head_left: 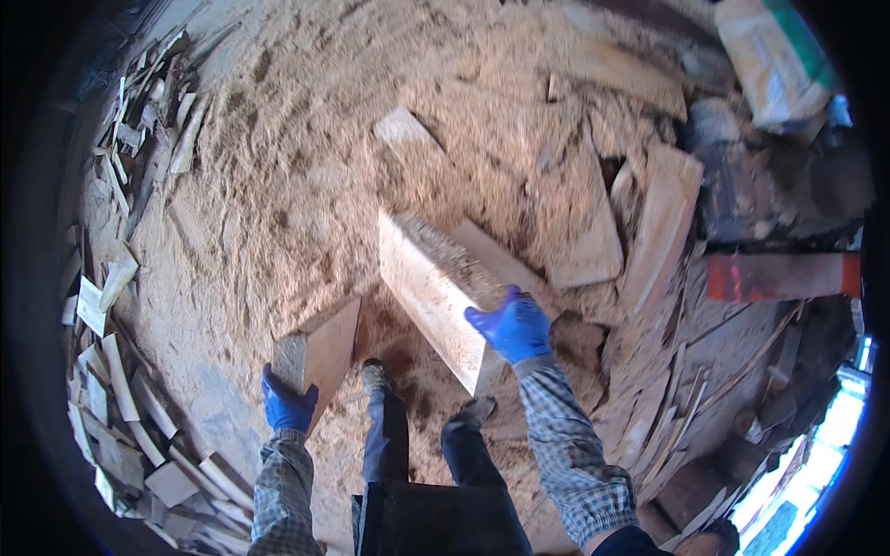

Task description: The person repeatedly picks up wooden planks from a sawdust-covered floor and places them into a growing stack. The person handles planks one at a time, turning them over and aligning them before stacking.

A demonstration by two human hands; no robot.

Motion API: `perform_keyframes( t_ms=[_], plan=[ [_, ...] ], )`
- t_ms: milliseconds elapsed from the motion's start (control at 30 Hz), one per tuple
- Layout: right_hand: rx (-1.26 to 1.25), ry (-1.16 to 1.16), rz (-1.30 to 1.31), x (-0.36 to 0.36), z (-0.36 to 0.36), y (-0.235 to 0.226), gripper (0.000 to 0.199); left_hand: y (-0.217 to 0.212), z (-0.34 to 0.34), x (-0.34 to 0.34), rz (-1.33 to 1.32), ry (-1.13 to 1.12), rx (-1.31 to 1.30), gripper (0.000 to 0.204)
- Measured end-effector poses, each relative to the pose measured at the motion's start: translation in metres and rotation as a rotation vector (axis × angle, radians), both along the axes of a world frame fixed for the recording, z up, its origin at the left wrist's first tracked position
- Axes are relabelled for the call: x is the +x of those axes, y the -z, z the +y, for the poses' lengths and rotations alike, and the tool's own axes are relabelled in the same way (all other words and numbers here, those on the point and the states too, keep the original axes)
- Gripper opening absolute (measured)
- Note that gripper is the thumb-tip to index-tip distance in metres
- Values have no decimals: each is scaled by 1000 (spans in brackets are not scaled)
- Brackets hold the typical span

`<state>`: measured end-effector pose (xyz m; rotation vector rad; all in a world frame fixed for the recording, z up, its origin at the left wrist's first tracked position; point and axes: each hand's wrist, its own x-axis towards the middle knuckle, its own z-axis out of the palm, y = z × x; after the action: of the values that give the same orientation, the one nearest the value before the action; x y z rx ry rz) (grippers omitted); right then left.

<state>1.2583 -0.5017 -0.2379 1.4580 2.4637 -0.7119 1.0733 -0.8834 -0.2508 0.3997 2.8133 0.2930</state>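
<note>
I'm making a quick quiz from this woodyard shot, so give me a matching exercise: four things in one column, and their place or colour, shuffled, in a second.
Things:
1. left hand
2. right hand
3. red beam
4. sack

Descriptions:
A. top right corner, pale with a green stripe
B. grips the smaller wood block
C. right edge, lying level
D. grips the long plank dusted with sawdust

Pairs: 1-B, 2-D, 3-C, 4-A
</note>
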Motion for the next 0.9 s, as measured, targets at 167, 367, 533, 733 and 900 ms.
perform_keyframes(
  t_ms=[167, 367, 533, 733, 900],
  plan=[
    [232, -320, -155, -115, -25, -27, 81, 3, -30, -30, -87, -95, -72, 98],
    [-35, -615, -541, -207, -39, -63, 77, -29, -22, -66, -344, -159, -79, 89],
    [-181, -676, -731, -236, -59, -64, 84, -41, -45, -136, -416, -163, -12, 83],
    [-216, -456, -510, -197, -91, -3, 85, -135, -45, -190, -593, -289, -74, 102],
    [-450, -192, -516, -156, -127, 36, 88, -193, -77, -218, -601, -323, -226, 111]
  ],
)
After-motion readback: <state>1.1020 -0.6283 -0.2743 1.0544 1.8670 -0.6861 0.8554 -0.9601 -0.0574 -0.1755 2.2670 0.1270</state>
